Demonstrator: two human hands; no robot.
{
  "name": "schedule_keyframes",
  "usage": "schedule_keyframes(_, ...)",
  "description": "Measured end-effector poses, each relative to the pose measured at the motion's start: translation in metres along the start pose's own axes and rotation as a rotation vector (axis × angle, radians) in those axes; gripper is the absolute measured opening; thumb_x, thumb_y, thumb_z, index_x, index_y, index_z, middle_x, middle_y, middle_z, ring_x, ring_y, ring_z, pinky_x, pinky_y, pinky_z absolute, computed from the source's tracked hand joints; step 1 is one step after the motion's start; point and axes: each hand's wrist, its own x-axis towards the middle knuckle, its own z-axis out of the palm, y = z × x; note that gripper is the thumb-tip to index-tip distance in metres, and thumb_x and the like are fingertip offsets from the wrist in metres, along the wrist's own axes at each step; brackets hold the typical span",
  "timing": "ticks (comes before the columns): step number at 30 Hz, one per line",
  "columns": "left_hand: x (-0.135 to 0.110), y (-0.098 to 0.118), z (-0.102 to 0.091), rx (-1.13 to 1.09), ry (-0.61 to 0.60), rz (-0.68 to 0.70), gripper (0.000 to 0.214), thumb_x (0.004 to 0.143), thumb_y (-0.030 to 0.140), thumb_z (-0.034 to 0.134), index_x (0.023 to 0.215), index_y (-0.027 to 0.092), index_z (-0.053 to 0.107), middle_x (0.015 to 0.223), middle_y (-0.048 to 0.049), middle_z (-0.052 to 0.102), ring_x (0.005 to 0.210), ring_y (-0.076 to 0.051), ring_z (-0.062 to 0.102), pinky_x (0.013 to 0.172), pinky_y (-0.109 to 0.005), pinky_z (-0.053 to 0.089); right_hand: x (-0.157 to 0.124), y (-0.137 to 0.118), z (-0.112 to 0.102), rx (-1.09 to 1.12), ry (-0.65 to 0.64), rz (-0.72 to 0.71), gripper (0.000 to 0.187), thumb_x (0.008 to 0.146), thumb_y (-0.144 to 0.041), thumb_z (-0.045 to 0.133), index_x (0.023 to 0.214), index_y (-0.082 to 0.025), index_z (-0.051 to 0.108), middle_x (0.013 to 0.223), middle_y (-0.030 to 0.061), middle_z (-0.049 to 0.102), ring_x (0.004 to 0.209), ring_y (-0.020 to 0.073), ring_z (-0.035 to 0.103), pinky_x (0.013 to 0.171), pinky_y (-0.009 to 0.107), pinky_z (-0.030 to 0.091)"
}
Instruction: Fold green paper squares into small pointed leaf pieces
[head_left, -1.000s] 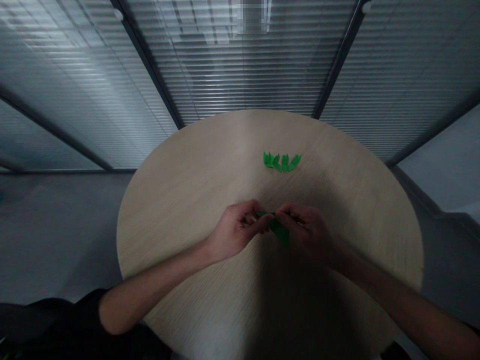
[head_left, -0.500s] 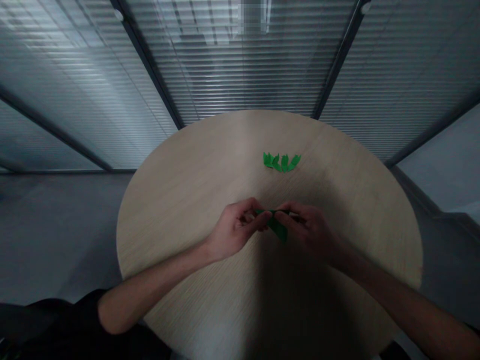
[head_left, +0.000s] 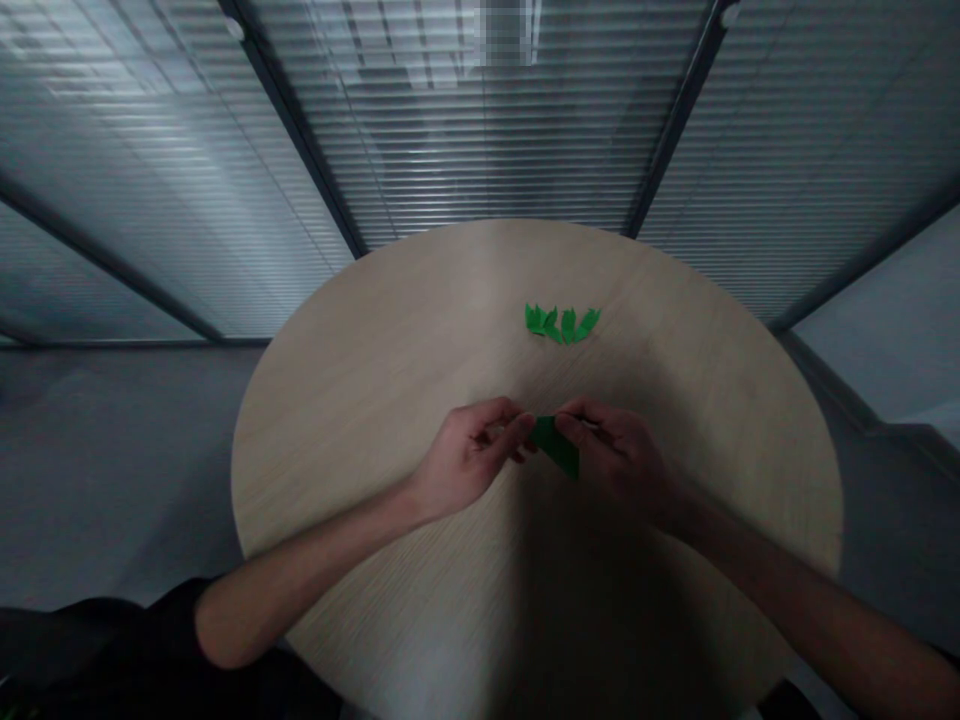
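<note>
A small green folded paper piece [head_left: 556, 446] is held between both hands just above the middle of a round wooden table [head_left: 375, 400]. My left hand [head_left: 469, 457] pinches its left end with curled fingers. My right hand [head_left: 619, 457] grips its right side, fingers closed around it. Beyond the hands, several similar folded green paper pieces [head_left: 562, 323] lie in a short row on the tabletop.
Walls of horizontal blinds with dark frames [head_left: 300, 150] stand behind the table. Grey floor [head_left: 112, 450] lies to the left of the table. The light is dim.
The green piece has turned slightly between my fingers and shows more of its flat face now. Both hands stay in the same place.
</note>
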Motion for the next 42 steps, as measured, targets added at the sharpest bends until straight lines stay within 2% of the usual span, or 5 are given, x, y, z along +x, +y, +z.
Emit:
schedule_keyframes(15, 0.0033, -0.0005, -0.002, -0.09, 0.082, 0.018, 0.028, 0.1, 0.039, 0.06, 0.091, 0.014, 0.066, 0.073, -0.0035, 0.071, 0.064, -0.013, 0.07, 0.059, -0.022, 0.061, 0.0026, 0.0013, 0.0014, 0.143, 0.012, 0.146, 0.024, 0.093, -0.041, 0.065, 0.086, -0.019, 0.067, 0.076, 0.0009, 0.063, 0.064, 0.0133, 0.059, 0.055, 0.024, 0.046)
schedule_keyframes(21, -0.0011, -0.0022, -0.0029, -0.004, 0.049, 0.156, 0.027, 0.097, 0.024, 0.061, 0.123, 0.017, 0.06, 0.101, -0.0068, 0.071, 0.08, -0.014, 0.07, 0.064, -0.023, 0.062, 0.0037, 0.0044, 0.001, 0.171, 0.022, 0.124, 0.028, 0.098, -0.043, 0.061, 0.088, -0.019, 0.069, 0.083, 0.003, 0.067, 0.072, 0.0156, 0.064, 0.064, 0.027, 0.053)
schedule_keyframes(26, -0.0043, -0.0036, -0.006, 0.2, -0.047, 0.289, 0.043, 0.084, 0.01, 0.066, 0.126, 0.019, 0.06, 0.116, -0.0094, 0.067, 0.097, -0.019, 0.069, 0.068, -0.023, 0.059, 0.0046, 0.0043, 0.0009, 0.25, 0.018, 0.094, 0.03, 0.1, -0.044, 0.059, 0.099, -0.019, 0.075, 0.087, 0.004, 0.072, 0.069, 0.0148, 0.067, 0.062, 0.027, 0.059)
schedule_keyframes(33, -0.0032, -0.0037, -0.0053, 0.26, -0.066, 0.401, 0.04, 0.088, 0.009, 0.062, 0.126, 0.021, 0.06, 0.121, -0.0104, 0.063, 0.1, -0.019, 0.069, 0.071, -0.027, 0.061, 0.0037, 0.0057, 0.0045, 0.283, 0.028, 0.118, 0.028, 0.099, -0.041, 0.061, 0.112, -0.02, 0.075, 0.101, 0.0069, 0.075, 0.071, 0.0141, 0.068, 0.059, 0.026, 0.061)
schedule_keyframes(42, -0.0019, 0.0006, -0.0051, 0.293, -0.041, 0.381, 0.028, 0.089, 0.011, 0.061, 0.116, 0.017, 0.063, 0.114, -0.01, 0.067, 0.098, -0.019, 0.068, 0.079, -0.031, 0.058, 0.0041, 0.005, 0.0023, 0.267, 0.049, 0.078, 0.03, 0.099, -0.039, 0.064, 0.123, -0.021, 0.061, 0.073, -0.0047, 0.061, 0.06, 0.012, 0.065, 0.058, 0.025, 0.058)
